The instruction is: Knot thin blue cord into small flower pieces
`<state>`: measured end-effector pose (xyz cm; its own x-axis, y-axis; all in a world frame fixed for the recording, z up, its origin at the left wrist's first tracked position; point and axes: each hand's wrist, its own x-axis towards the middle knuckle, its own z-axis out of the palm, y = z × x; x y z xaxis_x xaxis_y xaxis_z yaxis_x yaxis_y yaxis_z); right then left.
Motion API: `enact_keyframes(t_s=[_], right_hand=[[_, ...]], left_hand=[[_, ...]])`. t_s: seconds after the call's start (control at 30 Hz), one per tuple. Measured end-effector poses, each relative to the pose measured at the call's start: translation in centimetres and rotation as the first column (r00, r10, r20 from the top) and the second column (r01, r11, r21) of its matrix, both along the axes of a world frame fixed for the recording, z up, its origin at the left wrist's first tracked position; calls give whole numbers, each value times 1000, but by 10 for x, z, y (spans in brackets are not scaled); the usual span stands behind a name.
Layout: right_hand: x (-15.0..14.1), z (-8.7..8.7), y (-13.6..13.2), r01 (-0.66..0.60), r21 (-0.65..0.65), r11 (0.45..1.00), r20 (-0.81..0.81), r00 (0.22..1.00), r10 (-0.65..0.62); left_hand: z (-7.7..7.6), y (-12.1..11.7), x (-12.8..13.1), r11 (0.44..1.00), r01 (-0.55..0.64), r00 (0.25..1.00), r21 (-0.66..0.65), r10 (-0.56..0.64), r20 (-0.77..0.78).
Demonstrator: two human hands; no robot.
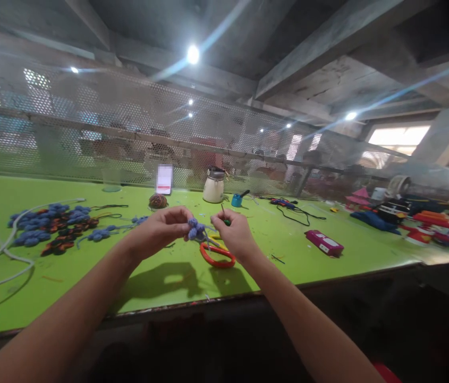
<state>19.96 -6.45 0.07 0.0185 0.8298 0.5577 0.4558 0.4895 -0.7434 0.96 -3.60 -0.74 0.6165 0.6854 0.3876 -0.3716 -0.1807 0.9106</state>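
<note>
Above the green table point(89, 287), my left hand point(164, 227) pinches a small blue crocheted flower point(195, 229) with a grey-blue yarn tail hanging from it. My right hand point(234, 234) is closed on a thin crochet hook with a green grip point(226, 219), held just to the right of the flower. Under both hands, orange-handled scissors point(217, 255) lie on the table.
A pile of blue and orange crocheted flowers point(49, 226) lies at the left, beside a white cord point(5, 250). Farther back stand a yarn ball point(158, 201), a phone point(164, 179), a white jug point(213, 186) and a blue cup point(237, 200). A magenta box point(324, 243) is at the right. A mesh screen point(128, 122) backs the table.
</note>
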Motion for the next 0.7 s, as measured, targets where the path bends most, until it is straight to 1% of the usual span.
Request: enact_keyframes(t_s=[0.07,0.13,0.17,0.23,0.3,0.37,0.43,0.47,0.53,0.57,0.6,0.63,0.67,0.7], right_hand=[[5,1,20,84,26,996,152,985,-87],[7,1,46,147,-18,989,274,952,-136],[6,0,59,163,-50,985,323,936,-139],[2,-2,83,121,-129,984,376,924,-65],[-5,-5,101,70,-171,983,389,921,2],[-12,-10,112,21,-194,981,384,922,56],[-16,-13,116,-3,-195,981,374,924,77],[-16,-14,115,-8,-185,983,354,932,74],[-16,-14,109,-58,-172,983,237,967,98],[-15,-12,104,-125,-173,977,91,986,143],[-14,-10,97,-258,-193,947,-74,966,248],[-14,-8,91,-394,-203,897,-184,915,360],[-14,-5,84,-487,-205,849,-238,866,439],[-15,-3,77,-538,-202,818,-247,837,489]], left_hand=[[-1,3,0,994,-39,998,-105,45,49],[-1,6,0,979,-80,993,-189,94,67],[-1,8,-1,970,-102,991,-221,119,68],[-1,10,-1,953,-146,984,-267,169,64],[-1,12,-1,935,-194,974,-297,219,55],[-2,14,-1,917,-243,962,-316,269,41],[-3,15,0,898,-289,950,-331,313,20],[-3,16,0,889,-308,944,-340,330,9],[-4,17,1,868,-342,932,-360,363,-11],[-5,17,1,855,-362,924,-371,383,-20],[-5,18,2,841,-384,914,-382,404,-29],[-5,18,2,826,-406,904,-390,427,-37],[-5,19,3,812,-427,892,-397,450,-41],[-5,20,3,799,-444,882,-404,470,-41]])
